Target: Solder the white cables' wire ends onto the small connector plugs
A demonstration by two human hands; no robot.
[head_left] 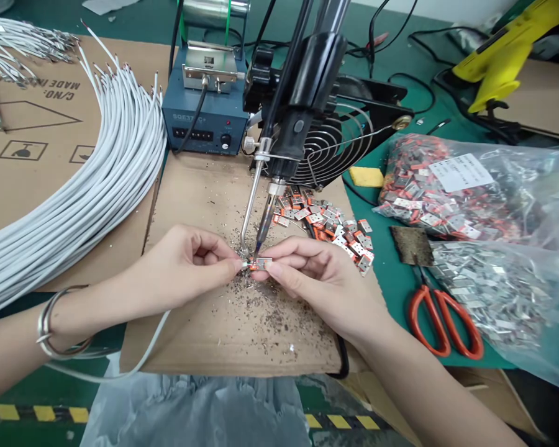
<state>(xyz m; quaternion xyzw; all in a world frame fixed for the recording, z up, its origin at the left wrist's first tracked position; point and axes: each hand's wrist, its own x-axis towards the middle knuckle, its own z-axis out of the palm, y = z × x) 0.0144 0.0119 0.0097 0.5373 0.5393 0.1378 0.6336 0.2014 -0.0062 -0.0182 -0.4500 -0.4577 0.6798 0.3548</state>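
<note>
Between the thumb and finger of my right hand is a small USB connector with a metal shell and an orange insert. My left hand pinches the end of a white cable against the connector's left end. The rest of that cable hangs below my left wrist. A mounted soldering iron points down, its tip at the connector's orange end. Beside it, a thin metal feed tube curves down to the same spot. My fingers partly hide the connector and the cable end.
Cardboard strewn with solder bits lies underneath. Loose USB connectors sit behind my right hand, near a fan. Right are orange-handled scissors and bags of parts. A cable bundle lies left; a blue soldering station stands behind.
</note>
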